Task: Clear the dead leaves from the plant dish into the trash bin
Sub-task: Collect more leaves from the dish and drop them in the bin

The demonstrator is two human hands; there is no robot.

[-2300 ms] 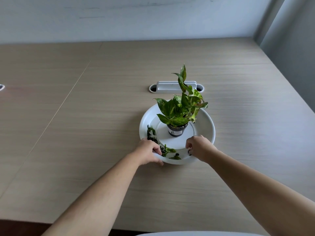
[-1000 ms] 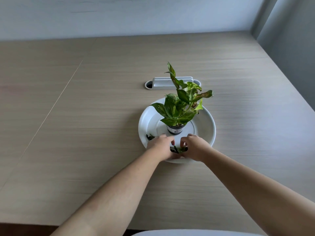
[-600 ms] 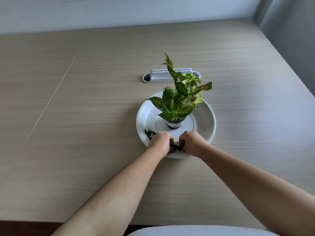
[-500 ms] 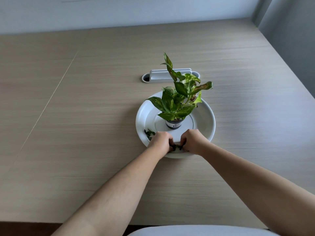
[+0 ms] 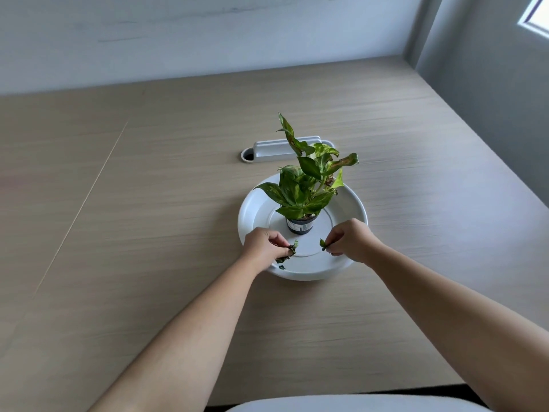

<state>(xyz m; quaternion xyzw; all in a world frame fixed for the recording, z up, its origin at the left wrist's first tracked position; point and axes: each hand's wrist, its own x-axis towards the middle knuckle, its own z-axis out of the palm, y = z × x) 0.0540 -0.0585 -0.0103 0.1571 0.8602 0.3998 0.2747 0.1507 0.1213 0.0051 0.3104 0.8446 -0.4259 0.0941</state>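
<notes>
My left hand (image 5: 263, 246) and right hand (image 5: 350, 243) hover over the near side of a white plant dish (image 5: 353, 203), well in from the table's (image 5: 148, 218) edges. Each hand pinches a small clump of dead leaves (image 5: 289, 253) between closed fingertips, held apart. One leaf scrap (image 5: 281, 267) lies on the dish's near-left rim. A potted plant (image 5: 306, 185) stands at the dish's centre.

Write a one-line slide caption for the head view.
Both hands, left and right, pinch dead leaves above the white dish holding a potted plant.
</notes>
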